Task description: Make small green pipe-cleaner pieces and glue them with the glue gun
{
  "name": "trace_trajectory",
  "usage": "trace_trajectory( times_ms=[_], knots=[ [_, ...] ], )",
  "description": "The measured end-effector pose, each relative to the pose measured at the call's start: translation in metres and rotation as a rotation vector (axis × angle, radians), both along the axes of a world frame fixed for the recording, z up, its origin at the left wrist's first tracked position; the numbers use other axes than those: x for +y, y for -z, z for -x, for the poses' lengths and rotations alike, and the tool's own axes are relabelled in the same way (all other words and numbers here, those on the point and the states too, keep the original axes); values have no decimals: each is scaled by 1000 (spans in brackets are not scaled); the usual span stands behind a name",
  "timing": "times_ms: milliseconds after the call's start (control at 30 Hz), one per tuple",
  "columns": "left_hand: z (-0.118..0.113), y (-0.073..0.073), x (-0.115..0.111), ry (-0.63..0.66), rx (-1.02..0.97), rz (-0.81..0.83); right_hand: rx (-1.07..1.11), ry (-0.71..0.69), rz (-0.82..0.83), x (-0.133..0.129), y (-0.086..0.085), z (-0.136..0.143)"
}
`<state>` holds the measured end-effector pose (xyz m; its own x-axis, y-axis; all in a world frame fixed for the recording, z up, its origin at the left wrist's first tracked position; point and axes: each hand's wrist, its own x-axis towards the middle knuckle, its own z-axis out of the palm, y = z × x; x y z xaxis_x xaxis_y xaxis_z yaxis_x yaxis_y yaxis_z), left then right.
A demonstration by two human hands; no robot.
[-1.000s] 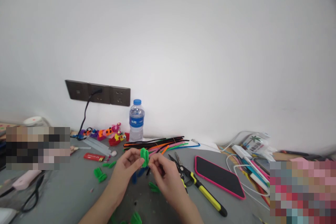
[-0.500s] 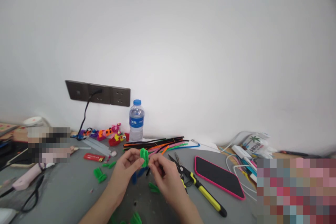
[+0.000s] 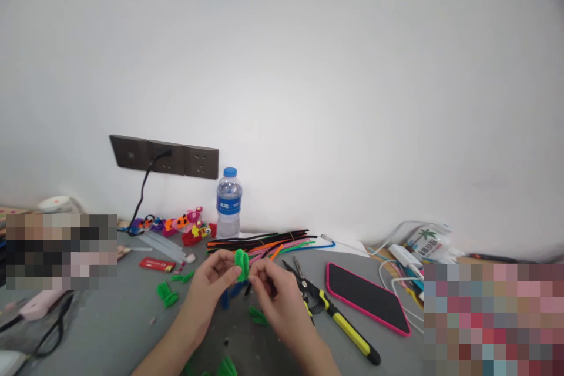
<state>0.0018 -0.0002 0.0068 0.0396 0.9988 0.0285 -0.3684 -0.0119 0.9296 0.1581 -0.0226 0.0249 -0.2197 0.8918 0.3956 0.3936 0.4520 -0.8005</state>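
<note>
Between the thumb and fingers of my left hand (image 3: 214, 282) is a bright green folded fuzzy piece (image 3: 241, 265), held upright. My right hand (image 3: 275, 291) is closed in a pinch close beside the piece's right side; whatever its fingertips hold is too small to make out. More green fuzzy pieces lie on the grey mat: one (image 3: 167, 294) left of my left hand, another (image 3: 258, 316) beside my right hand, and one (image 3: 227, 366) at the bottom edge. Something blue (image 3: 225, 298) lies partly hidden behind my hands.
Yellow-and-black pliers (image 3: 350, 332) and a pink-edged phone (image 3: 368, 298) lie to the right. Behind my hands are colored fuzzy stems (image 3: 264, 242) and a water bottle (image 3: 229, 202). Small fuzzy figures (image 3: 183, 223), a red packet (image 3: 157, 264) and cables (image 3: 60, 329) are at the left.
</note>
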Motion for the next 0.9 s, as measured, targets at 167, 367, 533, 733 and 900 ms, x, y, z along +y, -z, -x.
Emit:
trace_trajectory(
  times_ms=[167, 367, 533, 733, 900],
  knots=[
    [1, 3, 2, 8, 0, -11, 0, -5, -2, 0, 1, 0],
    [0, -1, 0, -21, 26, 3, 7, -3, -8, 1, 3, -1],
    [0, -3, 0, -9, 9, 1, 15, -5, -1, 1, 3, 0],
    [0, -1, 0, -7, 13, -2, 14, 1, -3, -1, 1, -1],
    [1, 0, 1, 1, 11, -5, 14, -5, 8, -1, 1, -1]
  ],
)
